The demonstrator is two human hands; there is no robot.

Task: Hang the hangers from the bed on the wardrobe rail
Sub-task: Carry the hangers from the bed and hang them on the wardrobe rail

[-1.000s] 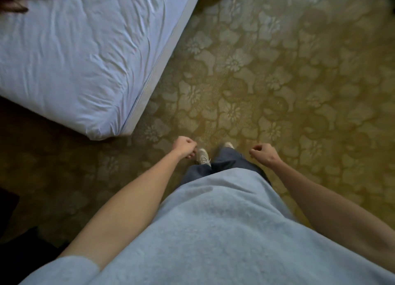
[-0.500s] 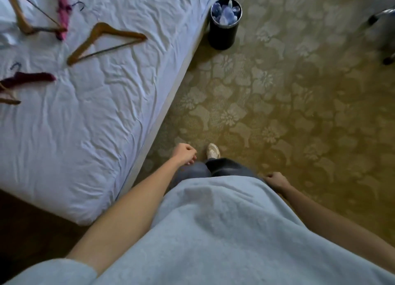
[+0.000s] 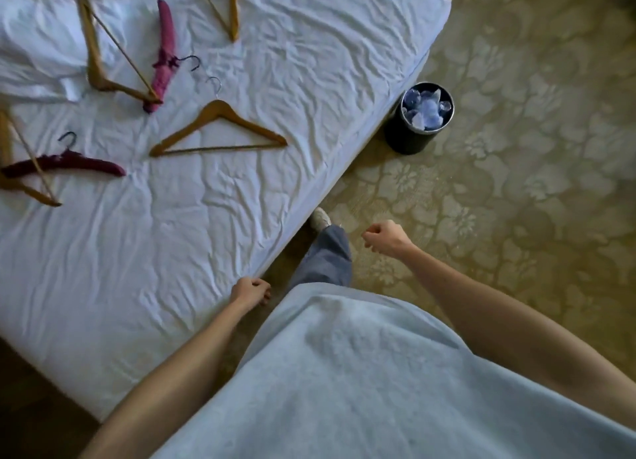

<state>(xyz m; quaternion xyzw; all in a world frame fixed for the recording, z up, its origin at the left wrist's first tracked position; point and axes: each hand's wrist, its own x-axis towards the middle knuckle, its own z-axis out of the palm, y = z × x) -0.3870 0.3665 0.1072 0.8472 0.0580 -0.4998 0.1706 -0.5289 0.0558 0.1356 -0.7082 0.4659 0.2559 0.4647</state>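
Bed (image 3: pixel 144 286) with a wrinkled white sheet fills the left and top of the head view; everything below is placed against it. Wardrobe rail not in view, so how far the carry is cannot be told.

Carpet (image 3: pixel 516 200), patterned, runs along the bed's right side. Person stands at that side edge, one shoe close to the mattress. Risk: the shoe or shin catching the bed's edge on the lean in.

Black bin (image 3: pixel 418 121), full of crumpled plastic, sits on the carpet right beside the bed's side edge, further up from the person. Risk: kicked over on the turn away.

Hangers lie on the bed's upper left part, none held. Nearest wooden hanger (image 3: pixel 220 128) is flat, metal hook pointing away from the person, clear of the others. Easiest first pick, though it needs a reach across the mattress.

Second wooden hanger (image 3: pixel 94 55) lies further up the bed, its lower tip crossing a pink padded hanger (image 3: pixel 164 52). Risk: lifting one drags or flips the other, hooks snagging.

Dark red padded hanger (image 3: pixel 69 164) at the bed's left edge overlaps another wooden hanger (image 3: pixel 27 169), which is cut by the frame. Same tangle risk. One more wooden hanger (image 3: pixel 230 7) at the bed's top, partly out of frame.

Right hand (image 3: pixel 387 240), over the carpet off the bed's side, fingers curled into a loose fist, nothing in it.

Left hand (image 3: pixel 249 291), at the bed's side edge, fingers curled in, holding nothing; whether it touches the sheet cannot be told.

Hooks could also snag the loose sheet wrinkles if a hanger is dragged rather than lifted.
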